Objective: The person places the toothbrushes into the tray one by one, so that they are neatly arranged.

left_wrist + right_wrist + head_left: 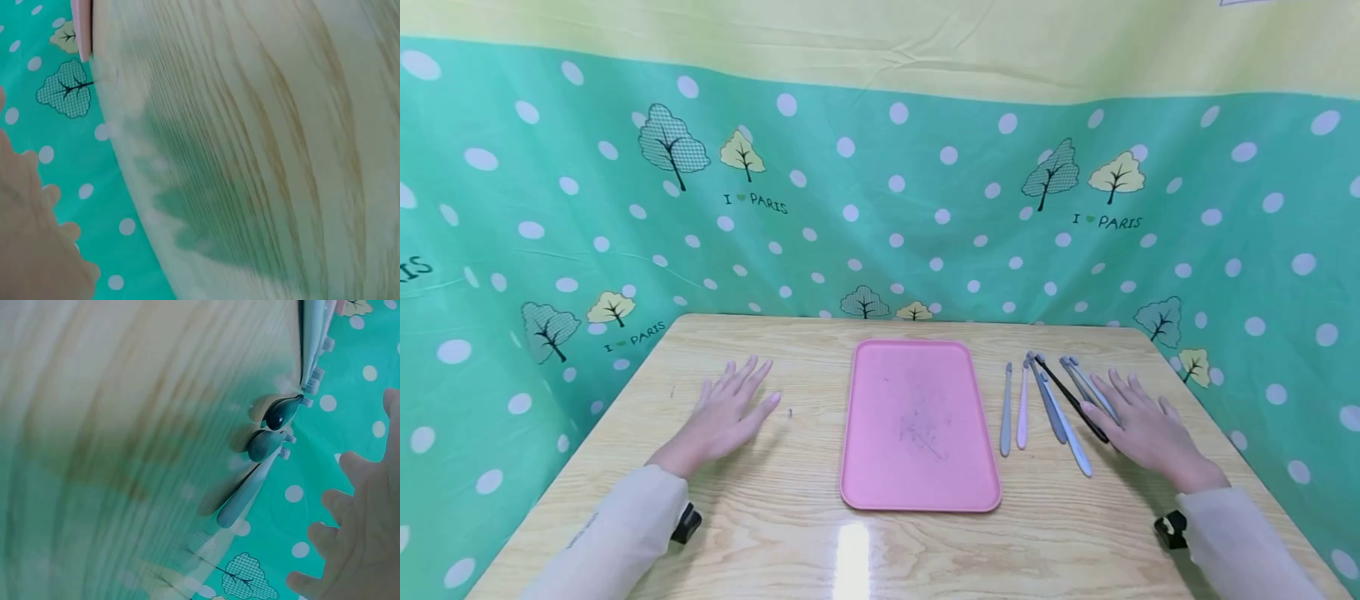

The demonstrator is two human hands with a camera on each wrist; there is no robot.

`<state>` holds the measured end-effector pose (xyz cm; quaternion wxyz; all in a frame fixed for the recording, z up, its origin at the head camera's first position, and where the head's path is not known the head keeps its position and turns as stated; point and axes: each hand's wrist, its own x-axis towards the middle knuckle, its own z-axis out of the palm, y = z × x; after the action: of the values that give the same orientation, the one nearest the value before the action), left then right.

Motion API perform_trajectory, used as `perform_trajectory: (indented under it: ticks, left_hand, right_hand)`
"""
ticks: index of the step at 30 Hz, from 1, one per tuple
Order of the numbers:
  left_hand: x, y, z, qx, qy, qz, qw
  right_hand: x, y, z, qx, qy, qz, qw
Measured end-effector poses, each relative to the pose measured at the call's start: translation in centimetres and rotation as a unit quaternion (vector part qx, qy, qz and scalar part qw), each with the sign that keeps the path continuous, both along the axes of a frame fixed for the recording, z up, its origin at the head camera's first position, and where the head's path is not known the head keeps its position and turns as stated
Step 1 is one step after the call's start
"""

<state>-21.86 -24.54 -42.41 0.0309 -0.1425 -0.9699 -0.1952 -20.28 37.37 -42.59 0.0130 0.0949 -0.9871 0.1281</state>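
Note:
My left hand (724, 418) hovers over the left of the table, fingers spread, holding nothing. In the left wrist view, its palm and fingers show at the lower left edge. Over the right side, my right hand (1150, 432) is likewise spread and holds nothing. It is nearest to several toothbrushes, partly covering the grey ones (1105, 398) at the far right. A black toothbrush (1067, 394), a light blue one (1070, 435), a dark grey one (1049, 408), a lilac one (1022, 408) and a blue-grey one (1006, 417) lie farther left, some crossing, heads away from me.
A pink rectangular tray (910, 375) lies mid-table, just left of the toothbrushes, with dark marks on its surface. The wooden table (760, 517) has small dark specks near my left hand. A green dotted curtain (820, 225) hangs behind and at both sides.

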Motion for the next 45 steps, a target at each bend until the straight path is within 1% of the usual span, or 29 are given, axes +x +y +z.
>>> perform_trajectory:
  ticks: [4,7,10,13,16,18,22,25,28,30,32,35,37,39,42,45]
  left_hand:
    - [-0.2,0.4,-0.2,0.044,-0.026,-0.005,0.9987]
    - [-0.3,0.8,-0.4,0.084,-0.047,-0.014,0.9953]
    - [-0.3,1.3,-0.5,0.126,-0.073,-0.022,0.9891]
    - [-0.3,1.7,-0.6,0.164,-0.099,-0.028,0.9812]
    - [-0.4,2.2,-0.7,0.197,-0.115,-0.030,0.9731]
    - [-0.4,2.5,-0.7,0.227,-0.126,-0.035,0.9650]
    - [-0.4,3.0,-0.9,0.289,-0.144,-0.055,0.9449]
    - [-0.5,3.4,-1.1,0.318,-0.152,-0.067,0.9334]
    - [-0.6,3.9,-1.3,0.333,-0.162,-0.064,0.9266]
    - [-0.8,4.2,-1.5,0.344,-0.168,-0.054,0.9223]
    - [-1.1,4.5,-1.8,0.358,-0.175,-0.050,0.9157]
    - [-1.4,5.1,-2.2,0.386,-0.188,-0.044,0.9020]
    - [-1.6,5.6,-2.4,0.408,-0.197,-0.041,0.8907]
    - [-1.6,6.1,-2.6,0.423,-0.207,-0.038,0.8811]
    - [-1.5,6.9,-2.7,0.438,-0.220,-0.029,0.8714]
    - [-1.5,7.7,-2.7,0.444,-0.232,-0.028,0.8652]
  right_hand:
    - [-0.1,-0.1,-0.1,-0.020,-0.011,0.001,1.000]
    - [-0.3,-0.2,-0.1,-0.034,-0.013,0.005,0.999]
    - [-0.4,-0.4,-0.1,-0.041,-0.014,0.007,0.999]
    - [-0.4,-0.5,-0.2,-0.047,-0.016,0.007,0.999]
    - [-0.5,-0.6,-0.2,-0.055,-0.012,0.011,0.998]
    - [-0.5,-0.7,-0.2,-0.065,-0.010,0.016,0.998]
    - [-0.4,-1.0,-0.2,-0.086,-0.014,0.025,0.996]
    - [-0.3,-1.2,-0.1,-0.095,-0.016,0.027,0.995]
    - [-0.2,-1.6,-0.1,-0.102,-0.017,0.027,0.994]
    - [-0.2,-1.8,0.0,-0.109,-0.020,0.028,0.994]
    - [-0.2,-2.0,0.0,-0.113,-0.022,0.028,0.993]
    - [-0.1,-2.2,0.0,-0.121,-0.023,0.030,0.992]
    - [-0.1,-2.4,-0.1,-0.125,-0.019,0.033,0.991]
    - [-0.2,-2.6,-0.1,-0.128,-0.011,0.040,0.991]
    - [-0.2,-2.9,-0.1,-0.130,0.000,0.053,0.990]
    - [-0.3,-3.2,-0.3,-0.131,0.006,0.064,0.989]
